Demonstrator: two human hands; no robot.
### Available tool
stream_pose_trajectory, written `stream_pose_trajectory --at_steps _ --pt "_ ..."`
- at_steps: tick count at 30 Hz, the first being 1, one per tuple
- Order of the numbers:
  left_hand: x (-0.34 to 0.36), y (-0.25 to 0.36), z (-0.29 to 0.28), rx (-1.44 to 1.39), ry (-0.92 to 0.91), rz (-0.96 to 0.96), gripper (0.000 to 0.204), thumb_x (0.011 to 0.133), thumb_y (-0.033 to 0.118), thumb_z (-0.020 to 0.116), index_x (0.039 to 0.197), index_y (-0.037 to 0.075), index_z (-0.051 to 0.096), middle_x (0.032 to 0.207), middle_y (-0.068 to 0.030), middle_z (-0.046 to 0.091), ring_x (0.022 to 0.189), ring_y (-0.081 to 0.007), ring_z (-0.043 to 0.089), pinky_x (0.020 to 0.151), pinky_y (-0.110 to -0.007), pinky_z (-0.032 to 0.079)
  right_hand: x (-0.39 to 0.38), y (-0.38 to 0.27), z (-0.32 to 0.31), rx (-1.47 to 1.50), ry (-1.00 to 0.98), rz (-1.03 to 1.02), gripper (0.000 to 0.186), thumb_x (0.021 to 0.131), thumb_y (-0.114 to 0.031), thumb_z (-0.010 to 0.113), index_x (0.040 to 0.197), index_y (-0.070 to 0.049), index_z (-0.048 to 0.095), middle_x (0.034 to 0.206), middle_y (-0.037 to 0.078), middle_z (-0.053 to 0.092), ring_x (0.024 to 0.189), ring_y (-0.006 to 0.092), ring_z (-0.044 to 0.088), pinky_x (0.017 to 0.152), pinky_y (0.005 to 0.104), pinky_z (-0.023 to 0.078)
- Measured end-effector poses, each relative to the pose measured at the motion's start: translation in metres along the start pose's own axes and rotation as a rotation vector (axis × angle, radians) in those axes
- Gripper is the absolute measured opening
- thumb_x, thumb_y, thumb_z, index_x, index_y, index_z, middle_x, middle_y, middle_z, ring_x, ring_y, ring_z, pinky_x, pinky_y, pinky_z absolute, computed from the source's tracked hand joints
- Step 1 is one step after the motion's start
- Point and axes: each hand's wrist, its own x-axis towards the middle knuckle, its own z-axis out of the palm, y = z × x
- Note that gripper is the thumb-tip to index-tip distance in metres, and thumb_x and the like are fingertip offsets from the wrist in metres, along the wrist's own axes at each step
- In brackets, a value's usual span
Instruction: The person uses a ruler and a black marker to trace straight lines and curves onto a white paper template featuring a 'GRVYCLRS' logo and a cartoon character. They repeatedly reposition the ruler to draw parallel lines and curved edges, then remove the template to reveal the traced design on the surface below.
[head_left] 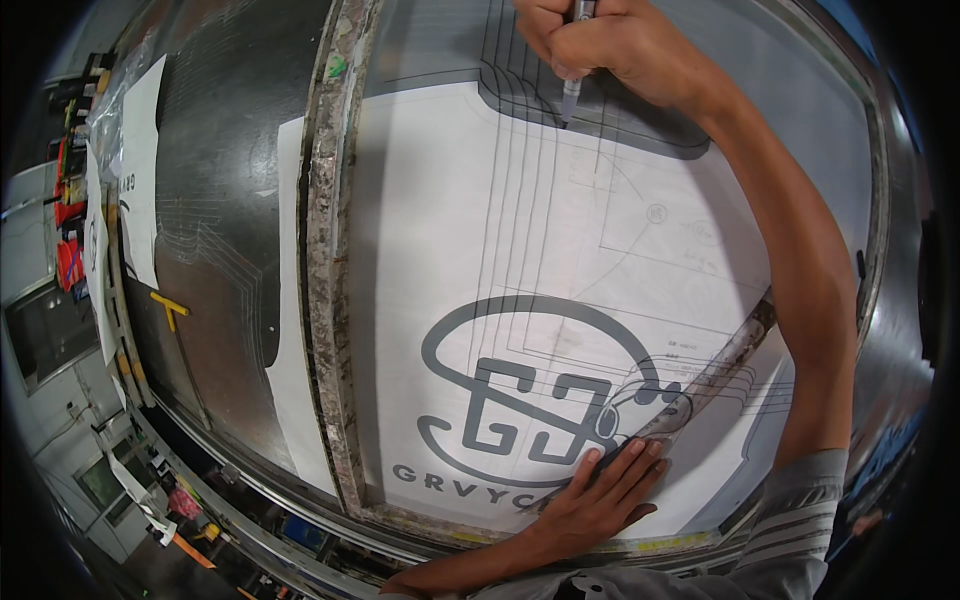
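Note:
My right hand (625, 45) is closed around a marker pen (570, 102), its dark tip on the sheer mesh by the notched upper edge of a large white paper pattern (420, 220). The pattern shows through the mesh, with a big grey logo (540, 390) and several thin drawn lines. Low down, my left hand (605, 495) lies flat with fingers outstretched, by the lower end of a long, narrow, ruler-like strip (725, 350). Whether the fingertips press on that strip is hard to make out.
A worn frame bar (328, 250) borders the mesh on its left. Beyond it, a dark tabletop (225, 210) bears a white paper sheet (143, 180) and a yellow T-shaped handle (170, 310). Red and black items (70, 230) stand at the far left.

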Motion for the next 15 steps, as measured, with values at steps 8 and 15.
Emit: stream_pose_trajectory --at_steps 8,15 --pt "-0.003 0.001 0.005 -0.035 0.009 -0.016 0.063 0.103 0.053 0.047 0.152 0.014 0.048 0.161 -0.0083 0.041 0.150 -0.0202 0.036 0.123 -0.054 0.013 -0.001 -0.008 0.002 -0.059 0.008 0.038 0.025 0.075 -0.003 0.058 0.060 -0.010 0.039 0.057 -0.005 0.035 0.054 0.0074 0.034 0.052 0.0283 0.029" --pt "-0.002 0.001 0.004 -0.023 0.011 -0.012 0.062 0.103 0.053 0.048 0.151 0.014 0.049 0.160 -0.0081 0.042 0.150 -0.0203 0.036 0.122 -0.054 0.014 -0.003 -0.006 0.000 0.053 -0.039 0.031 0.028 0.075 -0.003 0.057 0.060 -0.012 0.035 0.057 -0.006 0.032 0.054 0.0069 0.030 0.051 0.0280 0.028"
